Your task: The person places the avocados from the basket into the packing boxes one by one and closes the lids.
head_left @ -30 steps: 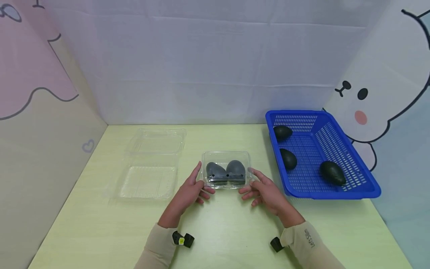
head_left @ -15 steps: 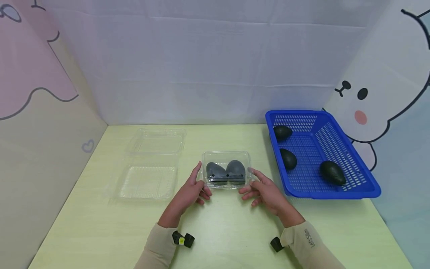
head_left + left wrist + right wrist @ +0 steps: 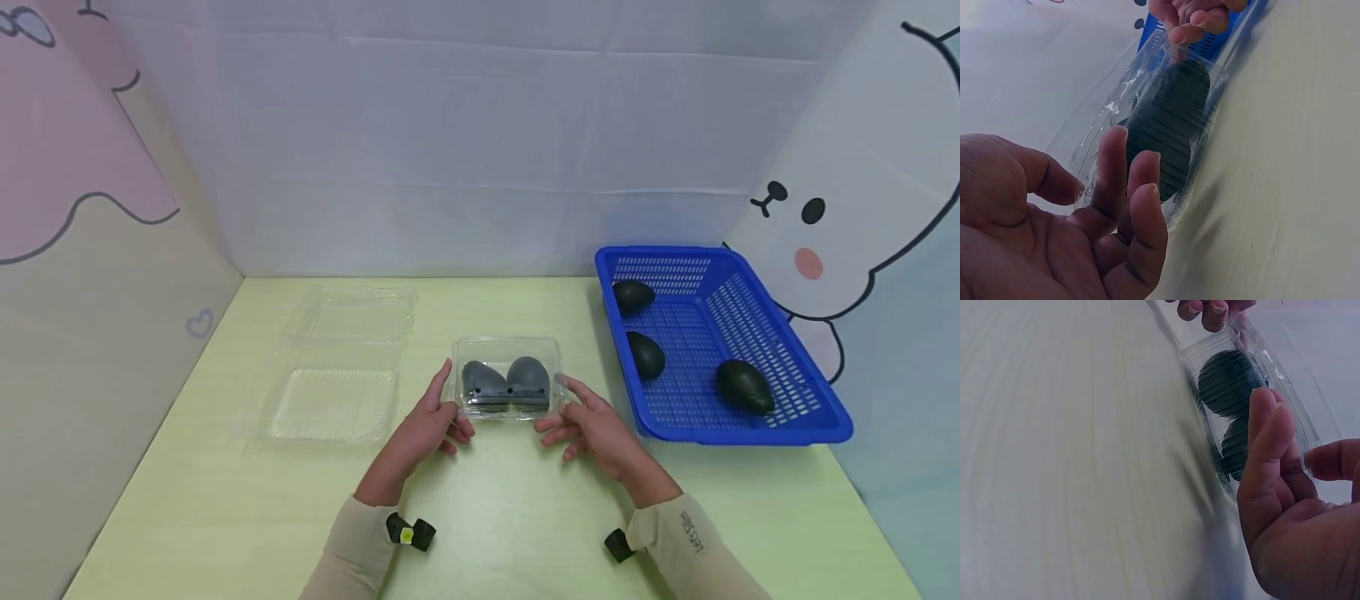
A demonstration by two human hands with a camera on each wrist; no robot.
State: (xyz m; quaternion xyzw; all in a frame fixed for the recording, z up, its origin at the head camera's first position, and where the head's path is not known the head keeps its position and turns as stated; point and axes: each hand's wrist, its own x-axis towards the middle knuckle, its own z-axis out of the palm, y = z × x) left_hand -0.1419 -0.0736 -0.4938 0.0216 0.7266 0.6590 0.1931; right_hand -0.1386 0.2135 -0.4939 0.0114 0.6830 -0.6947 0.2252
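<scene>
In the head view, a lidded clear plastic clamshell box (image 3: 506,352) sits mid-table with two dark avocados (image 3: 528,379) inside. My left hand (image 3: 423,429) grips its near left corner, one finger stretched along the left side. At the near right corner my right hand (image 3: 596,425) does the same, with a finger along that side. From the left wrist view, the thumb of my left hand (image 3: 1079,219) meets the box's edge while the other fingers curl in front of it. The right wrist view shows my right hand (image 3: 1297,506) with thumb and fingers on the box's edge.
A second clear clamshell box (image 3: 333,404) lies unfolded at the left, its lid towards the back. At the right stands a blue plastic basket (image 3: 738,433) holding three avocados (image 3: 744,387). A white cloth backdrop (image 3: 480,167) borders the table behind.
Both hands and the box between them keep their places. The head view has shifted very slightly; the fingers of my left hand drew back a little early on.
</scene>
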